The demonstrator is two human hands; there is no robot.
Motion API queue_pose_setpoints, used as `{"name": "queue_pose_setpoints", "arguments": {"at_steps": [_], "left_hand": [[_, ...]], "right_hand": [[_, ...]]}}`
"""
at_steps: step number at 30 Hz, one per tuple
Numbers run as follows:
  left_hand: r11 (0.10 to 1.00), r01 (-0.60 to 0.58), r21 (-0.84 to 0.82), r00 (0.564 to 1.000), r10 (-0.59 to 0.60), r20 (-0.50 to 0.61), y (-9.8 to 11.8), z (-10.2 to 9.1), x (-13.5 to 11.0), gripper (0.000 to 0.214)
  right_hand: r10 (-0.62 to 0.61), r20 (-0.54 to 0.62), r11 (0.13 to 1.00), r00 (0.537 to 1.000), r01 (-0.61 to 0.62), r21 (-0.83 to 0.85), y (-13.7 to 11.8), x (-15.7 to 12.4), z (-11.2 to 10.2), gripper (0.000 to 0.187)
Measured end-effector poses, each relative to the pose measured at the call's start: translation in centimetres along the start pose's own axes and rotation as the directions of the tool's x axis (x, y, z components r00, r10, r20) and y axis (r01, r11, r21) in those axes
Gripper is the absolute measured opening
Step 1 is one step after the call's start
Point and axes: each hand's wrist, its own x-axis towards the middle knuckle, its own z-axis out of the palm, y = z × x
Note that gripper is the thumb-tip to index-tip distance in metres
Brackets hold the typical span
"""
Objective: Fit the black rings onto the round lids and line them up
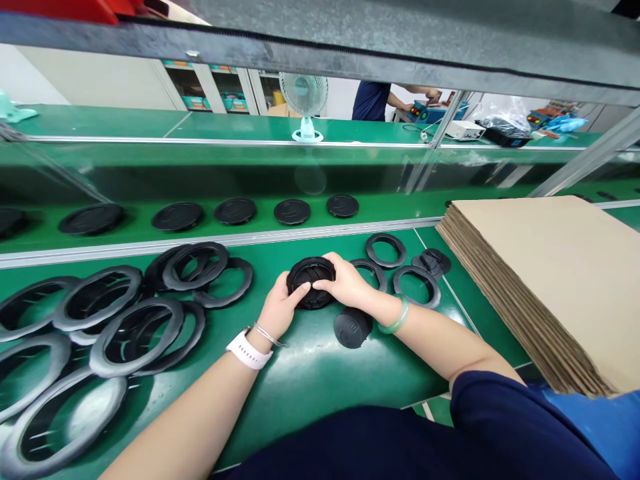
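Note:
A round black plastic part (pixel 310 277) rests on the green bench in front of me. My left hand (pixel 281 308) grips its near left side, the forefinger laid across its top. My right hand (pixel 344 279) is curled over its right edge. A small black cap (pixel 353 327) lies just below my right wrist. Black rings (pixel 416 285) lie beyond my right hand, and several larger black rings (pixel 135 327) are heaped to my left.
A stack of cardboard sheets (pixel 550 267) fills the right side. Black discs (pixel 292 211) sit in a row on the conveyor behind a metal rail. A small fan (pixel 303 100) stands on the far bench, where another person (pixel 373 100) works.

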Motion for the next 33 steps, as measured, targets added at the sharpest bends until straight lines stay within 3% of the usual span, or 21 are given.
{"name": "queue_pose_setpoints", "arguments": {"at_steps": [13, 16, 18, 20, 22, 24, 26, 28, 30, 33], "left_hand": [[1.0, 0.003, 0.008, 1.0, -0.002, -0.02, 0.9, 0.1, -0.2, 0.043], [0.988, -0.001, -0.153, 1.0, 0.006, 0.029, 1.1, 0.1, -0.6, 0.043], [0.952, 0.014, -0.306, 0.991, 0.028, 0.132, 1.4, 0.2, -0.9, 0.043], [0.959, -0.036, -0.282, 0.973, 0.098, 0.211, 1.7, 0.3, -1.2, 0.041], [0.977, -0.206, -0.058, 0.939, 0.214, 0.268, 1.9, 0.5, -1.3, 0.039], [0.899, -0.407, 0.162, 0.864, 0.321, 0.387, 2.0, 0.7, -1.2, 0.041], [0.782, -0.566, 0.262, 0.762, 0.374, 0.529, 1.9, 1.1, -1.2, 0.053], [0.693, -0.656, 0.299, 0.682, 0.374, 0.629, 1.8, 1.6, -1.1, 0.068], [0.631, -0.698, 0.34, 0.646, 0.349, 0.679, 1.7, 2.1, -1.1, 0.08], [0.562, -0.728, 0.394, 0.636, 0.338, 0.693, 1.6, 2.7, -1.4, 0.081]], "right_hand": [[0.037, -0.037, 0.999, 0.999, -0.035, 0.038, 0.2, 0.0, 0.3, 0.039], [-0.009, -0.039, 0.988, 0.999, 0.015, 0.154, 0.3, 0.7, -1.1, 0.041], [0.006, -0.138, 0.949, 0.99, 0.038, 0.313, 0.8, 1.6, -2.9, 0.045], [0.113, -0.301, 0.869, 0.947, 0.053, 0.492, 1.6, 2.6, -4.7, 0.049], [0.271, -0.411, 0.767, 0.87, 0.063, 0.639, 2.5, 3.3, -6.0, 0.048], [0.405, -0.389, 0.657, 0.827, 0.032, 0.753, 3.2, 3.6, -6.2, 0.043], [0.458, -0.273, 0.549, 0.846, -0.027, 0.836, 3.3, 3.5, -5.4, 0.04], [0.437, -0.154, 0.47, 0.886, -0.079, 0.879, 2.9, 3.0, -4.3, 0.037], [0.403, -0.087, 0.429, 0.911, -0.104, 0.897, 2.2, 2.4, -3.5, 0.034], [0.385, -0.019, 0.392, 0.923, -0.145, 0.908, 1.5, 1.8, -3.4, 0.026]]}}
